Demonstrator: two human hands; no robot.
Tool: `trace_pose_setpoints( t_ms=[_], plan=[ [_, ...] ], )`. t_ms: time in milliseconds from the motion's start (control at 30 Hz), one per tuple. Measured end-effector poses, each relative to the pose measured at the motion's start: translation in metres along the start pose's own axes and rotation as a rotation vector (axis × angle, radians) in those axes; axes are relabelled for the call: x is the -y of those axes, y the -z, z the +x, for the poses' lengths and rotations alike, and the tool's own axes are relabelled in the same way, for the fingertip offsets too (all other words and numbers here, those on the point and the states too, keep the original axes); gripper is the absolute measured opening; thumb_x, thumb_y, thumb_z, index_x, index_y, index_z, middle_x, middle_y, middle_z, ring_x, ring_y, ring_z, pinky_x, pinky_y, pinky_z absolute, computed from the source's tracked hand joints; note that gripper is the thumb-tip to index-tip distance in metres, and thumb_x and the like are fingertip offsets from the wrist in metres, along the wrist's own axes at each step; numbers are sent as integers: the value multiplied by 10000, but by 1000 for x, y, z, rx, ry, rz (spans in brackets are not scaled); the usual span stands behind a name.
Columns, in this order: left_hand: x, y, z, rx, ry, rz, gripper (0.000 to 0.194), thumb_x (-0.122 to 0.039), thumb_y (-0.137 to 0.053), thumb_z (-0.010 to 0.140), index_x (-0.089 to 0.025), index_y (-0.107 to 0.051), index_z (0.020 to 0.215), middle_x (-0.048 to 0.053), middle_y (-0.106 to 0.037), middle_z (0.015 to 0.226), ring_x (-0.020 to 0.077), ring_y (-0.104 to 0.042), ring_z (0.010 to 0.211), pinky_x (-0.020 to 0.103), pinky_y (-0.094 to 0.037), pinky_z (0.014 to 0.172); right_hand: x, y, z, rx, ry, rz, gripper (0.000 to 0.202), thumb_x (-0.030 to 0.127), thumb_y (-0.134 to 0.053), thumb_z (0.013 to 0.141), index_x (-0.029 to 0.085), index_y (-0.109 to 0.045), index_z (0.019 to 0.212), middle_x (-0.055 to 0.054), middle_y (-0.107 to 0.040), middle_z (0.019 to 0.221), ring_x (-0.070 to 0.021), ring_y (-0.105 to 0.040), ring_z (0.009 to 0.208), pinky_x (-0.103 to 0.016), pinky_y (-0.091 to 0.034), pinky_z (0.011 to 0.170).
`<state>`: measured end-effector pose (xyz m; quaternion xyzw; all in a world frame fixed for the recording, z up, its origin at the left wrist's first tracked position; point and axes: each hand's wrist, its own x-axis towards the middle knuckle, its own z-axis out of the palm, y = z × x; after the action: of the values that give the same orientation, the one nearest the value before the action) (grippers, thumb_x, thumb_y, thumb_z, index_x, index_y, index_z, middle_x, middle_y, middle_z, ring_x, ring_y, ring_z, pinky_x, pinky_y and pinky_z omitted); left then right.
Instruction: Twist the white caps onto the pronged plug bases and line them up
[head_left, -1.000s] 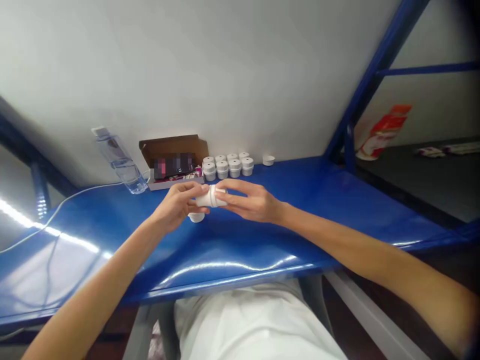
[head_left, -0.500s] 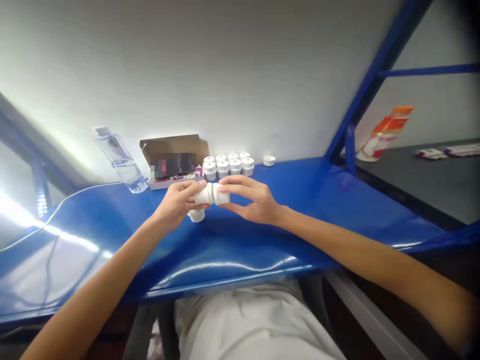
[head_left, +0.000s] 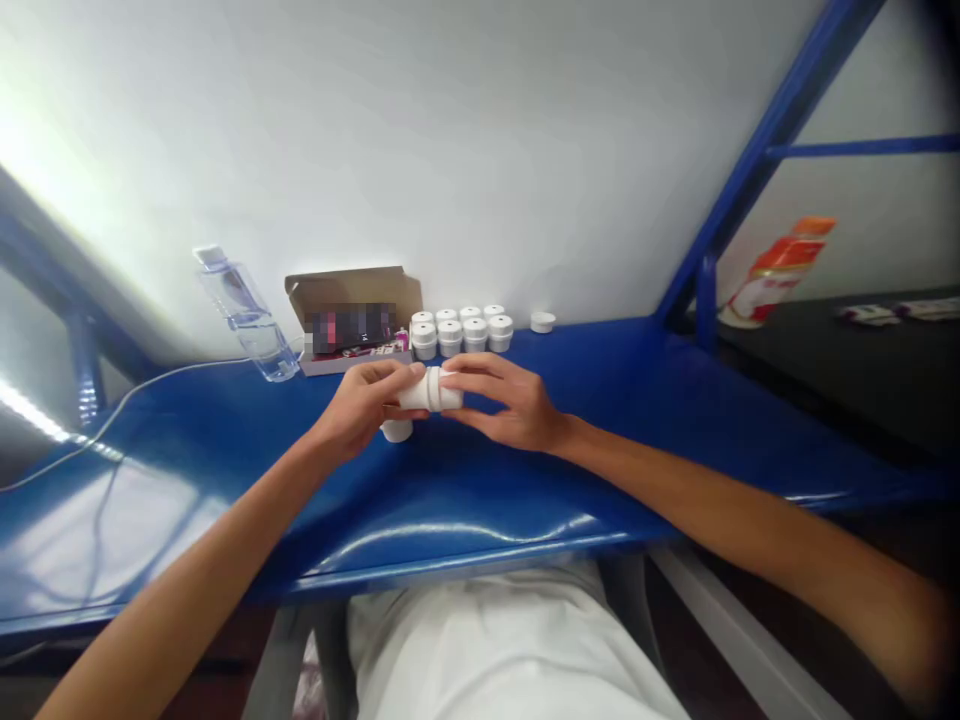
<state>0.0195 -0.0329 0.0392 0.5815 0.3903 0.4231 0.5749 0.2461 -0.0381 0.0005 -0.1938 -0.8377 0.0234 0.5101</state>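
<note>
My left hand [head_left: 361,402] is closed around the body of a small white plastic jar [head_left: 415,397] lying sideways above the table. The fingers of my right hand [head_left: 514,402] are closed on its white lid [head_left: 451,397] at the right end, thumb below and fingers on top. Lid and jar meet end to end; whether the thread is engaged, I cannot tell. Below my left hand another white piece [head_left: 397,431] stands on the table, its top hidden by my fingers. Behind the hands several white lidded jars [head_left: 450,340] stand in two rows.
A lone white cap [head_left: 542,322] lies near the wall. An open cardboard box [head_left: 352,285] with mixed contents and a clear water bottle [head_left: 259,340] stand at the back left. A white cable [head_left: 172,372] crosses the blue table [head_left: 465,500]. Beyond the blue frame is an orange-capped bottle [head_left: 780,270].
The gap between the jar and the lid has closed, and the two now sit tight together. The whole view has shifted slightly; both hands keep their hold.
</note>
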Motion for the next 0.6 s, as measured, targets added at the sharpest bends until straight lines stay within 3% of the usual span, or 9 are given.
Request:
trace_pose_setpoints(
  t_ms=[133, 233, 333, 500, 600],
  plan=[
    [0, 0, 0, 6, -2, 9, 375, -488, -819, 756, -131, -704, 771, 33, -661, 739, 159, -669, 696, 293, -619, 648, 0, 1, 0, -5, 37, 6, 282, 255, -692, 930, 277, -717, 1210, -79, -702, 1230, -221, -683, 1153, -372, -570, 1031],
    [0, 0, -1, 2, -15, 43, 383, -501, -817, 754, -136, -710, 787, 38, -678, 748, 169, -681, 703, 303, -619, 658, 2, 1, 1, -30, -27, 59, 273, 298, -736, 896, 263, -737, 1167, -81, -719, 1211, -230, -690, 1137, -385, -570, 1028],
    [3, -1, -2, -16, -93, 108, 377, -476, -836, 738, -148, -727, 888, 57, -725, 858, 192, -702, 770, 331, -619, 713, 3, -3, 1, -40, -256, 213, 371, 405, -815, 809, 236, -752, 1133, -84, -747, 1154, -261, -713, 1081, -416, -588, 998],
    [8, -3, -4, 31, -407, 235, 408, -359, -907, 655, -172, -715, 962, 100, -723, 1093, 269, -681, 1072, 373, -575, 913, 0, -11, 3, -64, -792, 678, 454, 585, -767, 794, 164, -778, 964, -51, -765, 853, -211, -737, 732, -372, -654, 736],
    [10, -5, -5, 71, -492, 306, 408, -352, -883, 694, -185, -699, 1017, 124, -684, 1198, 282, -616, 1209, 372, -535, 999, -1, -13, 6, -53, -920, 864, 456, 600, -767, 785, 151, -774, 861, -45, -749, 806, -183, -713, 708, -349, -648, 727]
  ],
)
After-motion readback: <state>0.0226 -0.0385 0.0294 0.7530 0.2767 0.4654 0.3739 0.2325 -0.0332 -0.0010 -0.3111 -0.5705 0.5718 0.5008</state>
